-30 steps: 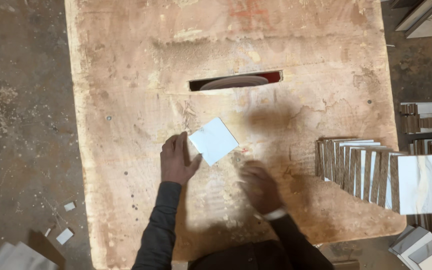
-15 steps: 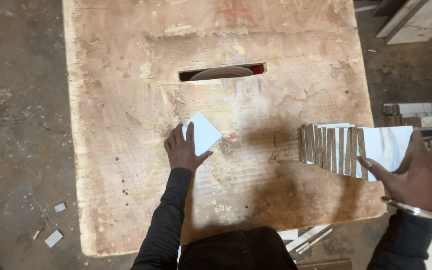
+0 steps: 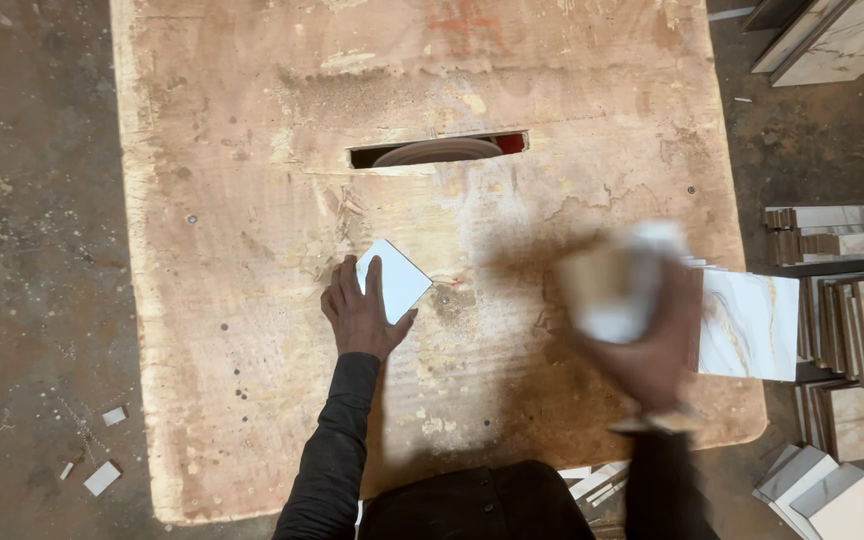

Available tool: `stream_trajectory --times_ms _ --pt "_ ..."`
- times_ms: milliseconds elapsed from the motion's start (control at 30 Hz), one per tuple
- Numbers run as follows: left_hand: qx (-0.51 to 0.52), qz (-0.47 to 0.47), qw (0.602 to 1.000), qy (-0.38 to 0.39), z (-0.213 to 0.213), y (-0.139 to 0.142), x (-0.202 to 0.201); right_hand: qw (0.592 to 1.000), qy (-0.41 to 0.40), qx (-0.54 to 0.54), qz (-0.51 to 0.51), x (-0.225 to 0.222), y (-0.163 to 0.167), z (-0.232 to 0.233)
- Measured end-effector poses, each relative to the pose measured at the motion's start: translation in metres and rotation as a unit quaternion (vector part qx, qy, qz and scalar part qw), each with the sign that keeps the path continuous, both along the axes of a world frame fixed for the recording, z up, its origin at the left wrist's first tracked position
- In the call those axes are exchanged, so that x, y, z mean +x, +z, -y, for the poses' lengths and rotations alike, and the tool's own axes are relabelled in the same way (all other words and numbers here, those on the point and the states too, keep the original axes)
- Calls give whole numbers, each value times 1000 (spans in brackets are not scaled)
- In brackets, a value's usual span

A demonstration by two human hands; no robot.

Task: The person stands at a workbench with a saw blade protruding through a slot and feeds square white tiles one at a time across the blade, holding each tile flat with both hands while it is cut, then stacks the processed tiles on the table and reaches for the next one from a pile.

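Observation:
My left hand [image 3: 360, 314] lies flat on a small white square tile [image 3: 397, 280], pressing it to the dusty wooden saw table [image 3: 252, 180]. A round saw blade [image 3: 437, 152] shows through the slot beyond it. My right hand [image 3: 652, 345], blurred by motion, holds a tile piece [image 3: 607, 285] above the table's right part, just left of a row of marbled tiles [image 3: 747, 325] at the right edge.
Stacks of marbled tiles [image 3: 852, 320] stand on the floor to the right, more lie at the upper right [image 3: 842, 40] and lower right [image 3: 837, 495]. Small tile scraps [image 3: 102, 478] lie on the concrete floor at left.
My right hand reached out to the tile row at the right, took a piece and is swinging it back leftward over the table. My left hand stays on the white tile.

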State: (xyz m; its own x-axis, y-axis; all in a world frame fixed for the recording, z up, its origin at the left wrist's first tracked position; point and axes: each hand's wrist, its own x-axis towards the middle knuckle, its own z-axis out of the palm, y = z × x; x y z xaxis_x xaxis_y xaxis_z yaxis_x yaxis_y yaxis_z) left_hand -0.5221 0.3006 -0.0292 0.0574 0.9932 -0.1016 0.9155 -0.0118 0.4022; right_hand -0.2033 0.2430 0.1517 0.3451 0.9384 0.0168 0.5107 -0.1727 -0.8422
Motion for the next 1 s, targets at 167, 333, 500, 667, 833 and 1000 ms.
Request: stream_trajectory --times_ms 167,333,500,667,833,1000 --pt "68 17 997 -20 -26 -2 13 932 289 82 204 -59 -115 -103" --pt "70 19 996 -45 -38 1 15 882 356 150 271 -76 -188 -147" --pt "99 32 994 -46 -32 0 12 893 292 131 317 -70 -213 -151" --pt "91 -12 995 -35 -21 -6 11 897 288 143 303 -78 -215 -164" --pt "84 -21 996 -22 -9 -9 11 906 265 170 282 -90 -211 -177" --pt "78 -19 997 -16 -5 -10 11 900 244 151 327 -101 -217 -181"
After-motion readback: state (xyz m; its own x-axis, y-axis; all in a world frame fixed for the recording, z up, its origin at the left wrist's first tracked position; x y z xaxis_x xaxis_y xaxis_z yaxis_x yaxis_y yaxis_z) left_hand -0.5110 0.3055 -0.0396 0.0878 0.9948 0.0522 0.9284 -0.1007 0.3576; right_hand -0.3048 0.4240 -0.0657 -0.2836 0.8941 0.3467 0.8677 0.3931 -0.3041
